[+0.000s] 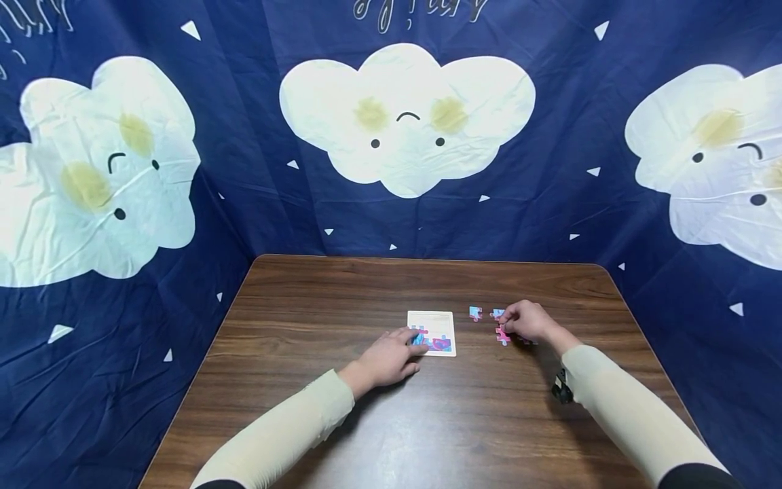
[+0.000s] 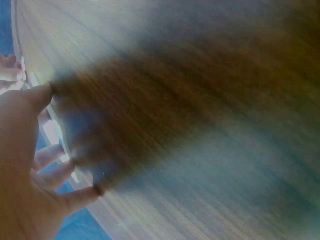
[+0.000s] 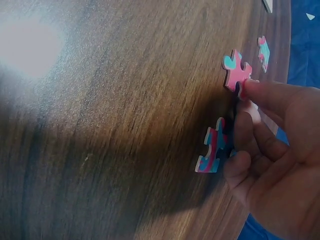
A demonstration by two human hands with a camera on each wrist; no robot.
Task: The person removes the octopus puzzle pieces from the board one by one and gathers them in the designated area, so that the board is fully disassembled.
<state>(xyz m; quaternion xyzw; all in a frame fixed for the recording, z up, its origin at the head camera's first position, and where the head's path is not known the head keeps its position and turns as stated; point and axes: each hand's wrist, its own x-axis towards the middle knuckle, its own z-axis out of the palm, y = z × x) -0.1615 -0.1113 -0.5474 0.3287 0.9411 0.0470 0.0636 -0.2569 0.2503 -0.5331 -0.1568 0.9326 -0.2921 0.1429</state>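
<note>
My left hand (image 1: 386, 356) rests at the left side of a white puzzle tray (image 1: 453, 322), its extended fingers touching the edge and the fitted pink-and-blue pieces (image 1: 440, 344). Right of the tray, my right hand (image 1: 530, 319) is low over loose jigsaw pieces. Its thumb and forefinger pinch a small puzzle piece (image 3: 240, 90), mostly hidden by the fingers. Close by the thumb tip lies a pink piece with a turquoise corner (image 3: 235, 75). A pink-and-blue piece (image 3: 210, 150) lies beside the curled lower fingers.
Two bluish pieces, one nearer the tray (image 1: 475, 313) and another by the right fingertips (image 1: 497, 314), lie on the brown wooden table (image 1: 342, 292). A navy cloth (image 1: 256, 170) with white clouds hangs behind and along both sides.
</note>
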